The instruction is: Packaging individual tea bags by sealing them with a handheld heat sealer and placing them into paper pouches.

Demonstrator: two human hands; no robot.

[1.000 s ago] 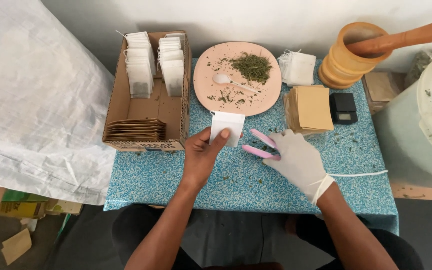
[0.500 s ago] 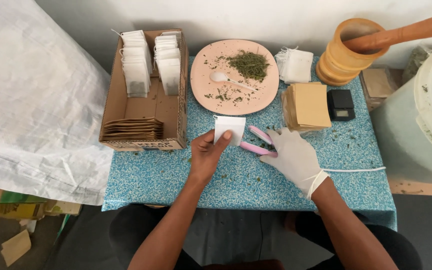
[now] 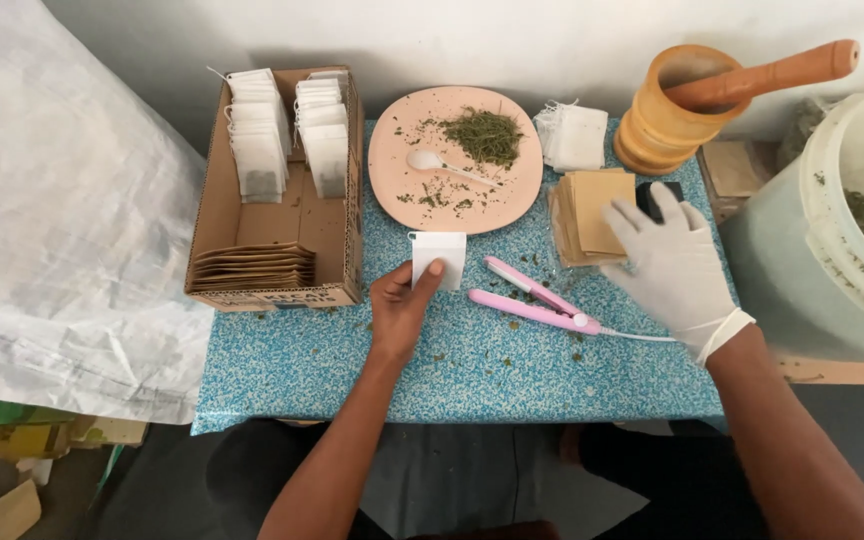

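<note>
My bare left hand (image 3: 400, 308) rests on the blue speckled table (image 3: 472, 370) with its fingers pressing a small white tea bag (image 3: 439, 255) flat. A pink flat-iron sealer (image 3: 527, 300) lies open on the table just right of that bag, untouched. My gloved right hand (image 3: 670, 262) hovers with spread fingers over the stack of tan paper envelopes (image 3: 592, 212) and a small black scale (image 3: 657, 197), holding nothing.
A pink plate (image 3: 407, 150) carries dried green herbs (image 3: 482, 135) and a white spoon (image 3: 442, 166). The cardboard box (image 3: 214, 225) at left holds rows of filled tea bags and tan envelopes. White empty bags (image 3: 572, 138), a wooden mortar with pestle (image 3: 682, 105) and a white bucket (image 3: 837, 220) stand at right.
My right hand has let go of the pink sealer and moved right and up to the tan envelopes. The left hand stays on the tea bag.
</note>
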